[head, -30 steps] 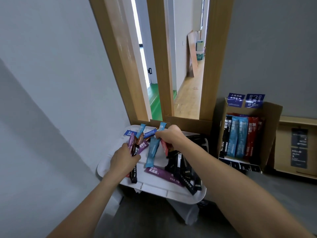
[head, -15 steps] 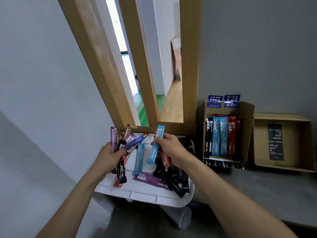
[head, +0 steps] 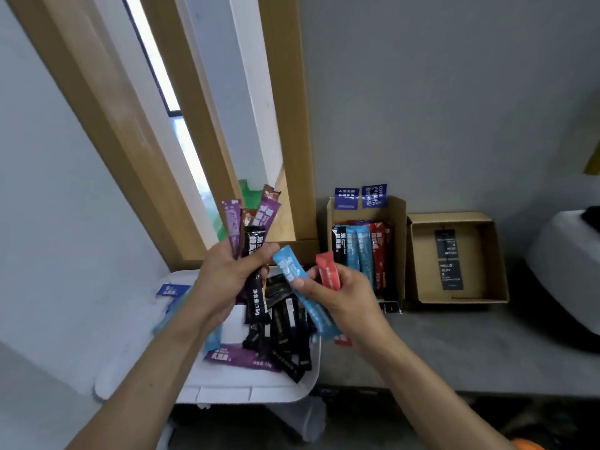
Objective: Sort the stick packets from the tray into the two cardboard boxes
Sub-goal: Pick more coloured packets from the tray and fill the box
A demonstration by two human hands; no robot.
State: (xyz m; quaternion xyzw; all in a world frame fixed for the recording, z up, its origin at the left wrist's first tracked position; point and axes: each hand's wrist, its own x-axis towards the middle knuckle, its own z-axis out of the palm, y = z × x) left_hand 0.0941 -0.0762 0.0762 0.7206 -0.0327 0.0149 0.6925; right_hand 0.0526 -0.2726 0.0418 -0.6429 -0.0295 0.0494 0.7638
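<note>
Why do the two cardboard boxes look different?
The left box is packed with a row of stick packets; the right box shows none, only dark labels on its floor. The left box has blue cards sticking up at its back; the right box does not. Both are open brown cardboard, side by side.

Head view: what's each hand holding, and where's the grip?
Left hand grips a packet bunch mid-length; right hand pinches a blue packet and a red packet, also mid-length.
</note>
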